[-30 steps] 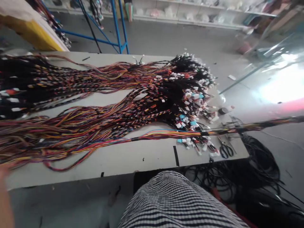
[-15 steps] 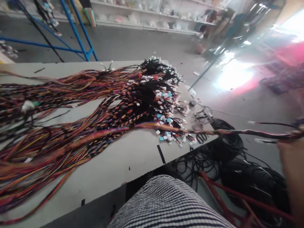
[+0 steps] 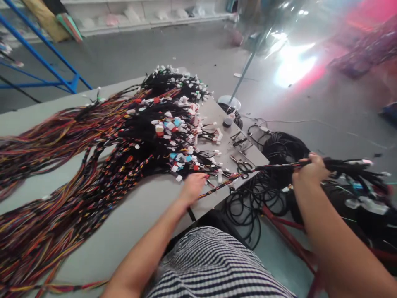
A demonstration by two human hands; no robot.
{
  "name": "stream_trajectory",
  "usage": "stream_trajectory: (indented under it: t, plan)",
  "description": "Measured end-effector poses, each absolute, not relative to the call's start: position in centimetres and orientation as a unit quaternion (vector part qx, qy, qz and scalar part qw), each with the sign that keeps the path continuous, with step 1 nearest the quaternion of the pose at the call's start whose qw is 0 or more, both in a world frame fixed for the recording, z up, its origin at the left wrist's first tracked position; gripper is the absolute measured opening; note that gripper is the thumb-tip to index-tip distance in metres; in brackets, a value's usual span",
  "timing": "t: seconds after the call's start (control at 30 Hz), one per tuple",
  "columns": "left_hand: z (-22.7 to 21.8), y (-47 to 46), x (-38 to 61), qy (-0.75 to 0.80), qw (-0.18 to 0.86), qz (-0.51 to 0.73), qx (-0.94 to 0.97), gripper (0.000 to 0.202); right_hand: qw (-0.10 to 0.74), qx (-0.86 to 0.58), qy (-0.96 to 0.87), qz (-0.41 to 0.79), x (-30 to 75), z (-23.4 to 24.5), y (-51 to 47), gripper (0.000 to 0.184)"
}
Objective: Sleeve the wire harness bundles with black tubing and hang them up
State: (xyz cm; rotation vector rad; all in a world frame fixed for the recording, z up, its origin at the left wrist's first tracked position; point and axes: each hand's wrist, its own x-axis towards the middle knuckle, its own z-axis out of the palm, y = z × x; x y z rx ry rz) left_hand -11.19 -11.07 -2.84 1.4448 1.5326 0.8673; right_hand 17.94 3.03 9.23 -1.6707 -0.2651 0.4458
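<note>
My right hand (image 3: 312,169) is closed around a dark taped wire harness (image 3: 268,167), just behind its bunch of branches and connectors (image 3: 356,171). From there the harness runs left over the table's corner to my left hand (image 3: 194,186). The left fingers are curled, and the harness passes under that palm; their exact hold is partly hidden. Beside the left hand lie white, blue and red connectors (image 3: 180,159) of a large pile of similar harnesses (image 3: 124,161).
The harness bundles cover much of the pale table (image 3: 130,227). Scissors (image 3: 243,165) and a dark round object (image 3: 227,122) lie near its right end. Coils of black tubing (image 3: 283,145) and a red metal frame (image 3: 288,240) stand beyond. A blue frame (image 3: 72,82) is at the back left.
My left hand has come into view at the table's edge. My right hand with the harness shows farther left, its connector bunch now visible. The view has shifted right.
</note>
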Motion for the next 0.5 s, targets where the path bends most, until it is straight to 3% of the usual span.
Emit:
stream_trajectory:
  t: [0.2,0.5]
  plan:
    - [-6.2,-0.4,1.2,0.558,0.529,0.297,0.567,0.049,0.639,-0.712,-0.185,0.225,20.7,5.2,11.3,0.010]
    - [-9.1,13.6,0.8,0.700,0.397,0.154,0.573,0.045,0.528,-0.711,-0.381,0.267,19.2,0.1,25.2,0.021]
